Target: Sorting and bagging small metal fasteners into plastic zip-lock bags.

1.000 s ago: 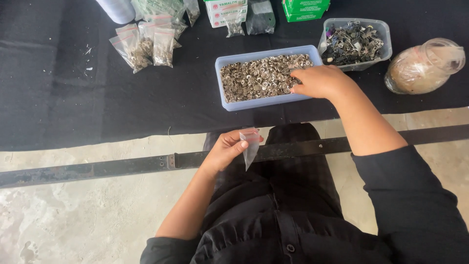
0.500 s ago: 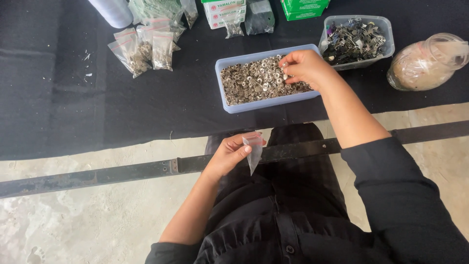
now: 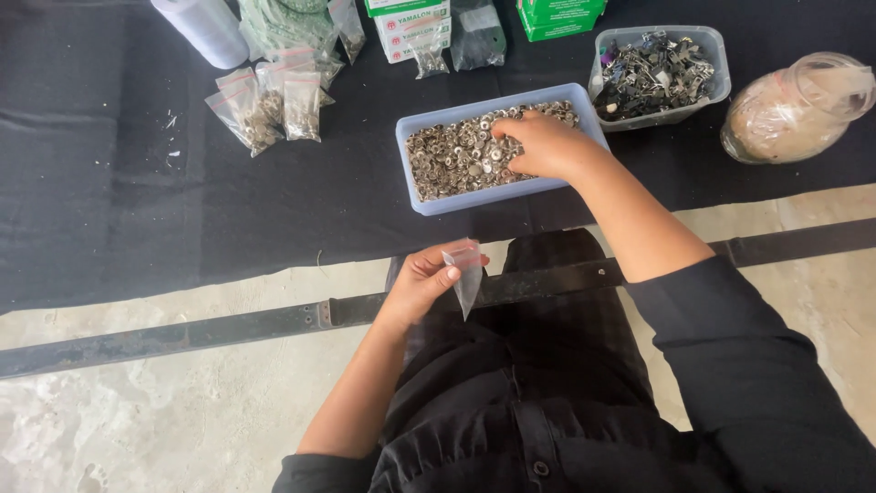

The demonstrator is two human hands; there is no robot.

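- Far left: white roll (image 3: 201, 29) at the cloth's far edge. Beside it, filled small bags (image 3: 274, 105) lie in a bunch on the black cloth (image 3: 119, 183).
- My left hand (image 3: 422, 285) sits near, over my lap, pinching a small clear bag (image 3: 467, 274) at its top between thumb and fingers. Bag hangs down and looks empty.
- Centre: blue tray (image 3: 415, 196) of small metal rings (image 3: 452, 155), just past the near edge of the cloth.
- My right hand (image 3: 538, 144) is down in the tray, fingers curled onto the rings. Can't tell whether it has any pinched yet.
- Step in hand, as I read it: picking up rings to fill the bag.
- Next move calls for bag mouth held open, then hand brought back to it without spilling.
- Right: grey tub (image 3: 716, 50) of dark metal clips; far right a tied clear sack (image 3: 794, 110), well apart from both hands.
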